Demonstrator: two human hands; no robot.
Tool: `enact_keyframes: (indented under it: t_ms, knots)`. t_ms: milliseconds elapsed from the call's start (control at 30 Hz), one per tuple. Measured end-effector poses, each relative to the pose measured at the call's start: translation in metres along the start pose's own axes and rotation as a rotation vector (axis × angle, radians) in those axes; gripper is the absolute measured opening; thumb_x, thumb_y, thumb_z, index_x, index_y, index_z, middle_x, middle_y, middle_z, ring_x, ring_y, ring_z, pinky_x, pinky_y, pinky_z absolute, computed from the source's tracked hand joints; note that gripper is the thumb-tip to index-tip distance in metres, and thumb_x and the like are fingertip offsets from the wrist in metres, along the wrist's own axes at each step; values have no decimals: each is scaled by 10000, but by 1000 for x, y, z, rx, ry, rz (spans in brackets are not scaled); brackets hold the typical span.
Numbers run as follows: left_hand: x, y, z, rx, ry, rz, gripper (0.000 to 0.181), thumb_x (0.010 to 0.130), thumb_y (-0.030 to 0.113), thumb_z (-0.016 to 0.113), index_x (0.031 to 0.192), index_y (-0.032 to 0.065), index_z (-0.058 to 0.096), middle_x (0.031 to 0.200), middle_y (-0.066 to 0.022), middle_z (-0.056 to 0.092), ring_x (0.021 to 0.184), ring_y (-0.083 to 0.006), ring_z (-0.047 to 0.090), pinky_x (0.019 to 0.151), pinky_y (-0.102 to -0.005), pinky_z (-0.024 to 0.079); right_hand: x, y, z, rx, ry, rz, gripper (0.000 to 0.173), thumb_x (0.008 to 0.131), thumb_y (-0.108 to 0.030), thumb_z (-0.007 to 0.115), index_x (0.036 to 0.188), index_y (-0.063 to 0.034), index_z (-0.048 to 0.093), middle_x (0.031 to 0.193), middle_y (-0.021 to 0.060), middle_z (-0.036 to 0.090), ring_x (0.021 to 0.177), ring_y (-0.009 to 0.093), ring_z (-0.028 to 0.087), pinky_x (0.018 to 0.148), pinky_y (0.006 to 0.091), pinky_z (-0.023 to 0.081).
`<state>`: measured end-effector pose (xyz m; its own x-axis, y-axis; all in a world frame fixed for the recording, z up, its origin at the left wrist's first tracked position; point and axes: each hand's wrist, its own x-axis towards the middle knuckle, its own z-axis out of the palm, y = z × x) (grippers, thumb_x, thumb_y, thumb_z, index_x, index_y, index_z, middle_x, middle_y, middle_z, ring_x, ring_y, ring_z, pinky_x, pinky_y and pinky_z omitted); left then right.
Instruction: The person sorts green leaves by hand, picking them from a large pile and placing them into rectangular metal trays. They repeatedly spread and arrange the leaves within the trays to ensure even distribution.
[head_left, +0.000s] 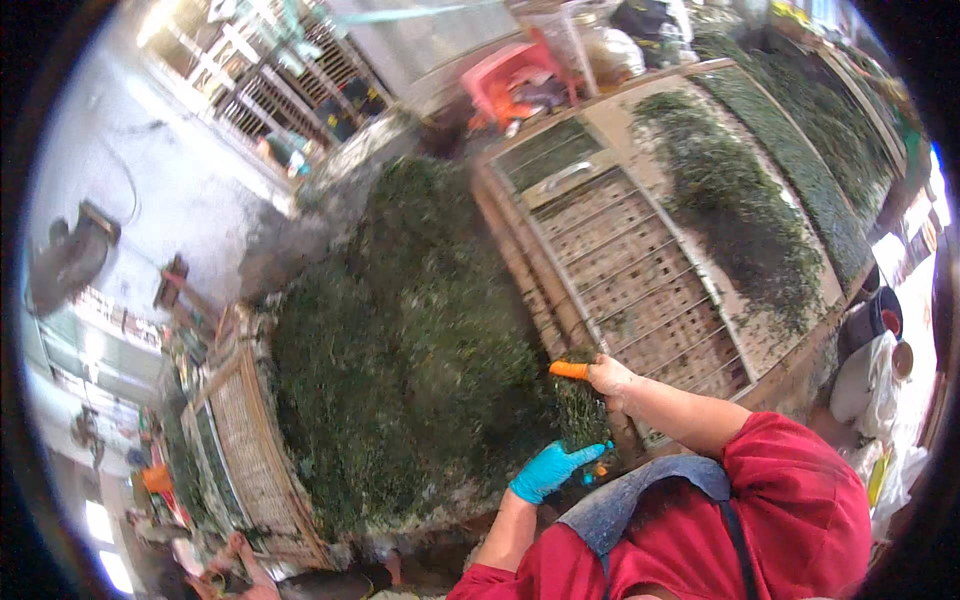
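My right hand (609, 379), with orange covers on its fingers, grips the top of a clump of stringy green plant matter (581, 416). The clump hangs down towards my left hand (551, 469), which wears a blue glove. The left thumb lies at the clump's lower end; its other fingers are partly hidden, so their hold is unclear. Left of both hands spreads a large heap of dark green plant matter (405, 337). Just right of them is a slatted wooden frame (637, 262) with metal bars across it and a metal handle at its far end.
More green plant matter (735, 202) lies on the board (679, 180) beyond the frame. A pink plastic basin (491, 79) stands at the far edge. Buckets (874, 311) are at the right. Another person's hands (240, 559) are at lower left by a second frame (240, 442).
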<state>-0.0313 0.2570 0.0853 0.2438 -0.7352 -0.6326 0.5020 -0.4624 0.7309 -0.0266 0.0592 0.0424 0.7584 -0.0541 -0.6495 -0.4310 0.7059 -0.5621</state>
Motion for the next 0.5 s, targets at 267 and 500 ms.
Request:
enact_keyframes:
  t_ms: [267, 500]
  knots:
    - [80, 123, -11, 134, 379, 267, 480, 846, 231, 778, 1244, 7, 627, 966, -57, 706, 699, -114, 622, 608, -270, 510, 3, -153, -62, 376, 73, -340, 197, 916, -194, 727, 991, -36, 636, 818, 75, 665, 680, 215, 653, 595, 420, 565]
    - [178, 290, -41, 254, 512, 506, 674, 806, 271, 814, 1337, -50, 553, 1141, -106, 673, 921, -182, 650, 782, -324, 535, 68, -328, -91, 122, 196, -703, 262, 949, -151, 646, 1190, -58, 604, 1032, 85, 684, 900, 218, 676, 756, 407, 569]
